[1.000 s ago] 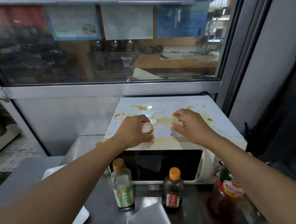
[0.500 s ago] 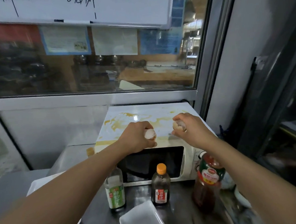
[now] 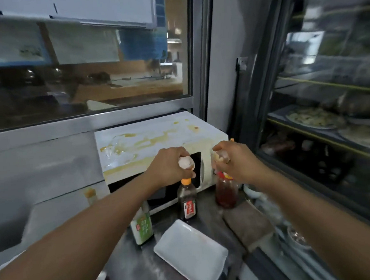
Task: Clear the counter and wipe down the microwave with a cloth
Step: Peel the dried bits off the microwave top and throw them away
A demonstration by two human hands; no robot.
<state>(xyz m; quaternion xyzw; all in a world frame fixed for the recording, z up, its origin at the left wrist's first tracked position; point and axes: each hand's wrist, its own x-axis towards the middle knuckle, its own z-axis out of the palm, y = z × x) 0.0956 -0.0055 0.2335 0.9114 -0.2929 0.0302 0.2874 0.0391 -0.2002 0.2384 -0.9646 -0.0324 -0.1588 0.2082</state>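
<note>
Both arms reach forward over the tabletop (image 3: 131,273), a dark steel surface dusted with pale specks. Left hand (image 3: 170,169) is curled closed around a pale eggshell piece (image 3: 186,162), held in the air in front of the microwave's front edge. Right hand (image 3: 235,160) is likewise closed on a second shell piece (image 3: 220,156), blurred, level with the first and a little apart from it. The microwave (image 3: 153,139) is white, set against the wall under the window (image 3: 85,81); its top carries a wide yellow-brown smear and a wet, glossy patch toward the left side, with a few small spots near the back right corner. Below the hands, three bottles stand in front of the microwave door: a green-labelled bottle (image 3: 142,226), partly hidden by the left forearm; a dark sauce bottle (image 3: 186,201) with orange cap and red label; a reddish-brown bottle (image 3: 225,191) directly under the right hand. A white rectangular tray (image 3: 191,252) lies flat, nearer the camera than the bottles. On the right, a glass-fronted display case (image 3: 329,109) shows plates of food on its shelves, blurred. No cloth in view.
</note>
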